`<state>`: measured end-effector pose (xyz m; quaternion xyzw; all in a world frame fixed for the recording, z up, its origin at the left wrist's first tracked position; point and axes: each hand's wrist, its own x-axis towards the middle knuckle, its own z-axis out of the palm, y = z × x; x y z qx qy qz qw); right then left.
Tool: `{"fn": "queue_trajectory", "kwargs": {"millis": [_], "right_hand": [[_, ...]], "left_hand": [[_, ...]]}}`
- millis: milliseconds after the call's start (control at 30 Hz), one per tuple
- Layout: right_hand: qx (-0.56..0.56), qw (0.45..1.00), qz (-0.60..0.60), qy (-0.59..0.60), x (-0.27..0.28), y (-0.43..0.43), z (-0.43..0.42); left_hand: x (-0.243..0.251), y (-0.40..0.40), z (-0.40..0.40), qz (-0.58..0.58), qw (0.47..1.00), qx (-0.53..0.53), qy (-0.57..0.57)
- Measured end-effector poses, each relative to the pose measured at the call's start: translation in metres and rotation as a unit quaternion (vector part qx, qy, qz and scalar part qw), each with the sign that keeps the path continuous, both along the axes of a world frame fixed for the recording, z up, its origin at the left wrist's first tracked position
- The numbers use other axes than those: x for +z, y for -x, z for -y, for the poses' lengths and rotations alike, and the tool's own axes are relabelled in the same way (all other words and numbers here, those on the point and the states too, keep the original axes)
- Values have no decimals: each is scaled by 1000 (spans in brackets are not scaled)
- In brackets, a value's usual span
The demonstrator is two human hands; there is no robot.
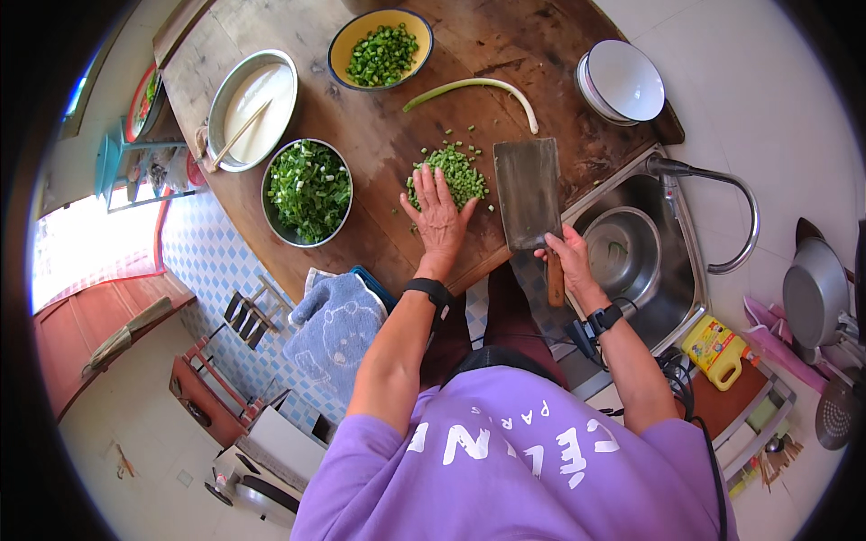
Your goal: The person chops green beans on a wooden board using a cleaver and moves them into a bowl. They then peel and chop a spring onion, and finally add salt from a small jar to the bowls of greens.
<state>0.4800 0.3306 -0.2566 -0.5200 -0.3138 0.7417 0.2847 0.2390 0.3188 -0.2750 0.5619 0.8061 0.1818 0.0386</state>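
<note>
My left hand lies palm down with spread fingers on the near side of a pile of chopped green pieces, on the wooden table. To its right, my right hand grips the wooden handle of a cleaver; the broad blade lies flat at the table's edge, pointing away from me. Beyond the pile curves a spring onion stalk, white end to the right. A metal bowl of chopped leafy greens stands left of my left hand. A yellow bowl with sliced green pieces stands farther back.
A metal basin of pale batter-like liquid, with chopsticks, stands back left. Stacked white bowls stand at the right end of the table. A steel sink with a faucet and a metal basin inside adjoins the table's near right edge.
</note>
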Motion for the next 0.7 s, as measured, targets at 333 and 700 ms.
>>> {"fn": "queue_trajectory", "kwargs": {"millis": [333, 700], "right_hand": [[25, 1000, 6, 11, 4, 7, -2], [81, 996, 24, 7, 10, 18, -9]], "left_hand": [[-26, 7, 28, 28, 987, 152, -44], [-26, 4, 3, 86, 987, 99, -94]]}}
